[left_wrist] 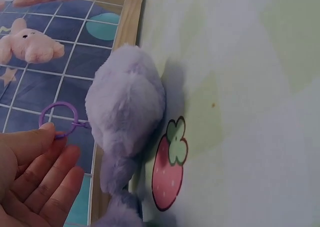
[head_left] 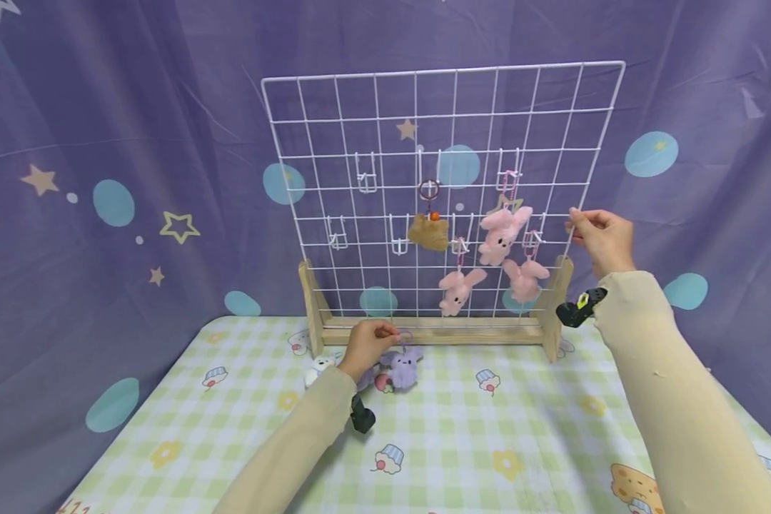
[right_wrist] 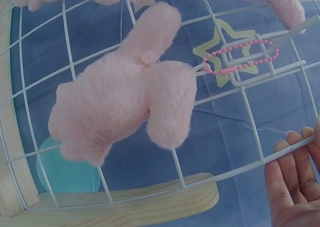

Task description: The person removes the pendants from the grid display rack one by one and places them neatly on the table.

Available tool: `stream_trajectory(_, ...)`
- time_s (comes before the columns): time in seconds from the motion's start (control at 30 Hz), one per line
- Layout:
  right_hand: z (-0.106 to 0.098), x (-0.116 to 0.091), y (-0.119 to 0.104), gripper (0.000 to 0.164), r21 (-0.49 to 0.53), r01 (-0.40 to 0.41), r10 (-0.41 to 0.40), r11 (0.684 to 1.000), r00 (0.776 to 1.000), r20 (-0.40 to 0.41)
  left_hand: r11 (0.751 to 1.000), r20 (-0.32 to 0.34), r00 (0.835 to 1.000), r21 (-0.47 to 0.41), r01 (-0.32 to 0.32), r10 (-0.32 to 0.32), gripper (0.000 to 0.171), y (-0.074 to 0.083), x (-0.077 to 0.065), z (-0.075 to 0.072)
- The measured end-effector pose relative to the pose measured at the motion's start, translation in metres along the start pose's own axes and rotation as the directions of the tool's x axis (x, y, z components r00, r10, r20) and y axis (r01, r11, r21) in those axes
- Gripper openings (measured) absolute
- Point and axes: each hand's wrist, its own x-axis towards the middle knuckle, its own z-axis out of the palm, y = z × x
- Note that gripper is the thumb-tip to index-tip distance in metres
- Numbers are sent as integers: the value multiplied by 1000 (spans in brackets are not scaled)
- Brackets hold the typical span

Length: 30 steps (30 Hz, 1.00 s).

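My left hand [head_left: 368, 346] pinches a purple ring [left_wrist: 59, 103] between thumb and forefinger, other fingers spread loosely. From that ring comes a fluffy purple plush keychain [head_left: 403, 370], low over the tablecloth before the rack; I cannot tell if it touches the cloth. At the rack's right edge, my right hand [head_left: 607, 239] grips the outer wire of a white grid [head_left: 600, 143]. Nearest to it hangs a pink rabbit plush [right_wrist: 115, 102] by a pink bead chain on a hook. Two more pink plushes [head_left: 502, 235] and a brown plush [head_left: 429, 232] hang on the grid.
A white plush [head_left: 321, 368] and another purple plush [head_left: 365, 378], partly hidden by my left hand, lie on the checked tablecloth [head_left: 450, 435]. More white hooks [head_left: 367, 183] sit on the grid's left half. Wooden feet [head_left: 313, 307] hold the grid; a purple curtain hangs behind.
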Motion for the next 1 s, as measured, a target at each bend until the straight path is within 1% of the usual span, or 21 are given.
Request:
stream_trajectory(0.17, 0, 0, 1, 44, -1, -5, 5, 1000, 1000, -9, 999, -3, 1000, -14, 31, -31, 4, -1, 0, 0)
stream_trajectory(0.2, -1, 1, 1, 44, 12, -13, 13, 1000, 1000, -13, 1000, -2, 1000, -15, 27, -27, 4, -1, 0, 0)
stream_trajectory(0.4, 1, -3, -4, 45, 7, -30, 30, 1000, 999, -13, 1000, 6, 1000, -11, 21, -21, 5, 1, 0, -1)
stream_trajectory(0.43, 2, -4, -6, 45, 0, -25, 25, 1000, 1000, -10, 1000, 5, 1000, -12, 29, -29, 4, 2, 0, -1)
stream_trajectory(0.57, 4, -9, -12, 45, 11, -27, 27, 1000, 1000, -7, 999, -7, 1000, -28, 28, -28, 5, 9, 3, -2)
stream_trajectory(0.67, 4, -9, -12, 45, 7, -22, 22, 1000, 1000, -6, 999, -11, 1000, -32, -6, 6, 4, 21, 6, -6)
stream_trajectory(0.8, 3, -7, -8, 45, -4, -17, 17, 1000, 1000, -5, 998, -3, 999, -33, -46, 46, 5, 46, 10, -14)
stream_trajectory(0.93, 4, -7, -8, 44, 14, -17, 17, 1000, 1000, -7, 997, -10, 997, -43, -71, 70, 8, 70, 14, -24)
stream_trajectory(1.0, 4, -7, -9, 44, 25, -21, 21, 999, 1000, -4, 996, -19, 997, -48, -72, 71, 9, 80, 16, -28)
